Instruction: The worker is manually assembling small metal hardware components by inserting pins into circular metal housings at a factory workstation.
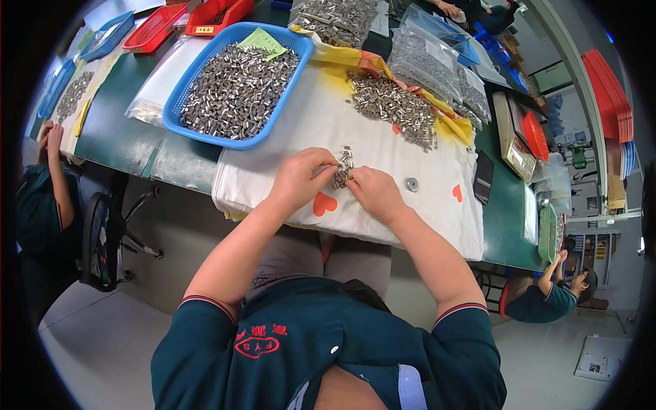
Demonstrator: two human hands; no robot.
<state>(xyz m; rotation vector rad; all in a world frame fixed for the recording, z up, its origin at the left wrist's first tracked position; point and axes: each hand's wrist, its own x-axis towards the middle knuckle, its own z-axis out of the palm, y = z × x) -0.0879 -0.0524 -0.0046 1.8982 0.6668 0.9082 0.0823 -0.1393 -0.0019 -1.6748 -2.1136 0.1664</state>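
A small heap of short silvery metal sleeves (pixel 344 162) lies on the white cloth (pixel 273 164) in front of me. My left hand (pixel 304 176) is at the heap's left side, thumb and fingers pinched together. From the right, my right hand (pixel 376 193) reaches the same heap, its fingers also closed. Whatever is between the fingertips of either hand is too small to make out. To the right of my right hand sits a round metal piece (pixel 411 184). Farther back, a larger pile of metal parts (pixel 396 109) spreads against a yellow cloth edge.
A blue plastic basket (pixel 171 102) full of metal parts, with a green slip, stands at the left. Bags of parts (pixel 424 61) lie at the back. A dark phone (pixel 483 176) rests on the right. Co-workers sit at both sides; red trays (pixel 154 31) are at far left.
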